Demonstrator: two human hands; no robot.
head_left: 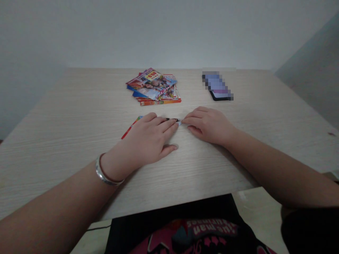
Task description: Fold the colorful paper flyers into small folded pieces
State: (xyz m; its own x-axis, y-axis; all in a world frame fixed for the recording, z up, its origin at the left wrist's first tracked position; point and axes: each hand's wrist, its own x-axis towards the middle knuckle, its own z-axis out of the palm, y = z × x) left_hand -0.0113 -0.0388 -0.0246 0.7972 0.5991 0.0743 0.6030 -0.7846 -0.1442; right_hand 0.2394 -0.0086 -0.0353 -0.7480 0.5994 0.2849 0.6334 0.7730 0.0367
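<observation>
One card lay on the desk beneath the left hand, pinned flat under the palm and fingers. Only parts of it showed: a corner edged in red and blue stuck out past the outer side of the hand, a dark printed strip appeared just above the fingers, and a pale tip reached beyond the fingertips. The rest of its print was hidden. The right hand lay on the other side, its fingertips at that pale tip, so the hands were together at the card, nearly fingertip to fingertip. Whether the right fingers pinched the tip or only touched it could not be told.

Beyond the hands, a loose stack of glossy cards lay fanned and overlapping, printed in red, blue and yellow. Beyond the right hand sat a phone, its face blurred, with a dark edge showing. A silver bangle circled the left wrist. Below the hands, past the near edge of the desk, showed a black shirt with pink print.
</observation>
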